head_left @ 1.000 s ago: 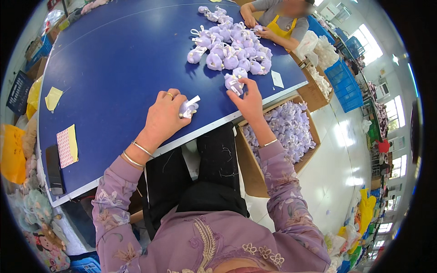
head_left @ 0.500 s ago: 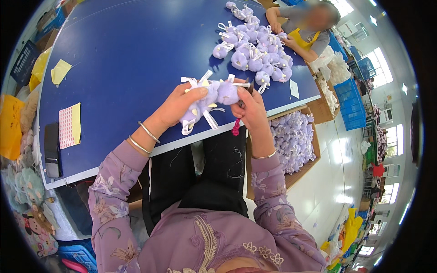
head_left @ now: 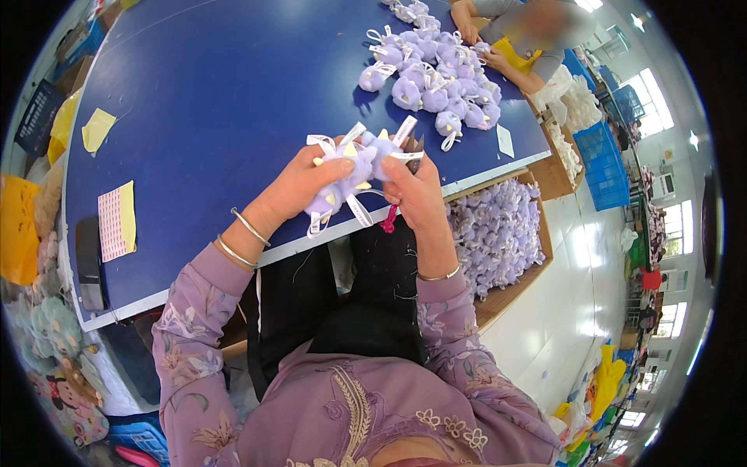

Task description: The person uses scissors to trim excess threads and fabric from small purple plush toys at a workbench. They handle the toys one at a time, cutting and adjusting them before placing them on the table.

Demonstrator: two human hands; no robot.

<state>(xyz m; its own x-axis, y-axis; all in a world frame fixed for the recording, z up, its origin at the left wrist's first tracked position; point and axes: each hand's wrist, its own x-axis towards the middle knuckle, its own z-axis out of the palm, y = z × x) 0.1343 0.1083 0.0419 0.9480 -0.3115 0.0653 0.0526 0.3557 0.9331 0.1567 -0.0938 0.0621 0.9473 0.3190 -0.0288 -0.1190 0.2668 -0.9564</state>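
The left hand [head_left: 299,183] is clamped on a purple plush toy [head_left: 350,167], lifted above the desk's [head_left: 194,93] near edge so the right hand [head_left: 412,191], gripping small scissors [head_left: 414,148], can reach its ribbons.

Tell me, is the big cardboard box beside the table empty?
No, the cardboard box at the person's right is filled with a heap of small purple plush toys, like the purple toy held in both hands.

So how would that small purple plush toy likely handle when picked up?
Probably soft and squashy: the left hand wraps the purple plush toy loosely. Likely light for its size, held up by fingers alone. Its white ribbon loops dangle limply, so they may snag.
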